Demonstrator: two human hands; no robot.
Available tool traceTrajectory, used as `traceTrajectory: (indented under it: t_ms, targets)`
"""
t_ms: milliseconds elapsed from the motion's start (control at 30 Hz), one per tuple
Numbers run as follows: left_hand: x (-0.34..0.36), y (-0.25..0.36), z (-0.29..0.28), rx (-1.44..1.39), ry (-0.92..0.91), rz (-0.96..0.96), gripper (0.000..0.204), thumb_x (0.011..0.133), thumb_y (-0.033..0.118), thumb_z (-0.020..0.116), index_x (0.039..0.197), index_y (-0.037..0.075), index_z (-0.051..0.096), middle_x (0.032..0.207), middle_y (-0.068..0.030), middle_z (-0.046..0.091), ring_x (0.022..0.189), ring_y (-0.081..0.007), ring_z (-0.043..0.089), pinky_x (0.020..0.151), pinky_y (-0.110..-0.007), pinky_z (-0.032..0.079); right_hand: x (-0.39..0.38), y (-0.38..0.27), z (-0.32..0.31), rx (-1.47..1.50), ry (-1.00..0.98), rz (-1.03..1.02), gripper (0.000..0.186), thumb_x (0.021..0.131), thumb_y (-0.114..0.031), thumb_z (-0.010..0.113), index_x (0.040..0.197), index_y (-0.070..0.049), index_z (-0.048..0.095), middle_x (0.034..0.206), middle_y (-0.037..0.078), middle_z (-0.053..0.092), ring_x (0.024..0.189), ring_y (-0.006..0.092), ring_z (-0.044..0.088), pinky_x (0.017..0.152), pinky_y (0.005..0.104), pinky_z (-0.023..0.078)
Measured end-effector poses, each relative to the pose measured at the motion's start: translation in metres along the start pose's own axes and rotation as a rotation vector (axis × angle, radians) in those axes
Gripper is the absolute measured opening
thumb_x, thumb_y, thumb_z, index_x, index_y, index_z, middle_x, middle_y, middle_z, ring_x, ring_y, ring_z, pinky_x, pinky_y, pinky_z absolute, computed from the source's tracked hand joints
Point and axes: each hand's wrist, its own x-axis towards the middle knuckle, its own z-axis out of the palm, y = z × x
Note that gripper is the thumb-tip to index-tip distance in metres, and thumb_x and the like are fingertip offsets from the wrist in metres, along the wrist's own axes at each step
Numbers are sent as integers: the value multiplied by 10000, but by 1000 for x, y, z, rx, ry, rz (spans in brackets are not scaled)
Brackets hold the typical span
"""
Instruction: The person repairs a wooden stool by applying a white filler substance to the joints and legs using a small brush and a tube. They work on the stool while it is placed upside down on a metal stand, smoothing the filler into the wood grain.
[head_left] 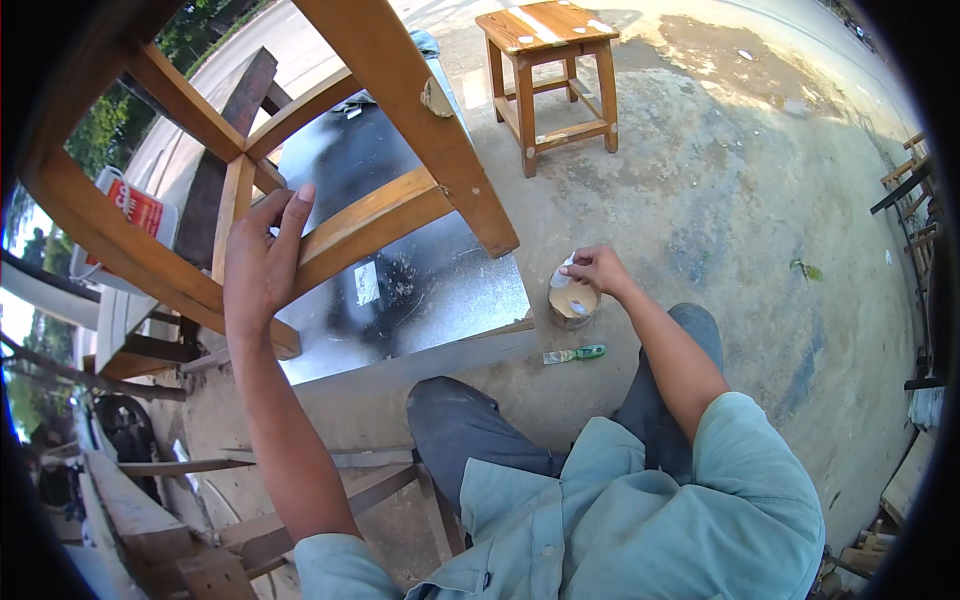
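My left hand is wrapped round a rail of a varnished wooden stool frame, which stands tilted at the left. A chipped pale patch shows on one of its legs. In my right hand, a small white scraper-like piece is pinched between thumb and fingers. It is over a round tub of tan paste, and I cannot tell whether it touches the paste. A green-handled putty knife lies on the ground just in front of the tub, nearer to me.
Beneath the stool frame is a dark, glossy board. A second wooden stool with white patches on its seat stands farther off. At the left, a red and white bucket sits by dark planks. Wooden pieces lie along the right edge.
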Motion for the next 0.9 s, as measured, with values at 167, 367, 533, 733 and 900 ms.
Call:
traceTrajectory:
  t_ms: [167,367,533,733,900]
  targets:
    - [-22,4,4,-157,492,339,208,924,187,683,953,-19,665,896,-109,666,842,-203,626,787,-333,496,-79,-137,-24,179,37,-122,236,850,-205,806,897,12,725,740,11,684,669,67,617,610,232,501]
    - [-94,60,69,-962,87,223,351,864,160,771,1143,-4,634,1076,-105,650,940,-178,624,902,-305,502,-135,-253,-16,127,31,-451,226,844,-167,807,944,17,723,836,31,693,760,79,625,696,244,507]
    - [-115,70,83,-1423,-232,1,398,889,163,776,1199,-17,603,1116,-74,653,1039,-140,622,911,-287,512,-146,-303,19,165,9,-644,258,833,-179,819,977,15,730,843,42,685,760,84,622,688,246,502]
    - [-81,47,42,-1130,118,2,317,888,223,779,1067,-19,679,893,-25,669,792,-77,578,710,-238,475,-126,-273,67,184,230,-688,266,953,-241,691,1042,7,727,859,75,688,764,146,631,688,279,498]
    - [-45,42,12,-755,138,63,367,861,282,793,1043,-27,714,726,-10,613,645,-74,478,583,-254,408,-109,-238,93,55,293,-732,211,969,-198,653,927,3,702,792,105,642,686,203,604,632,310,470]
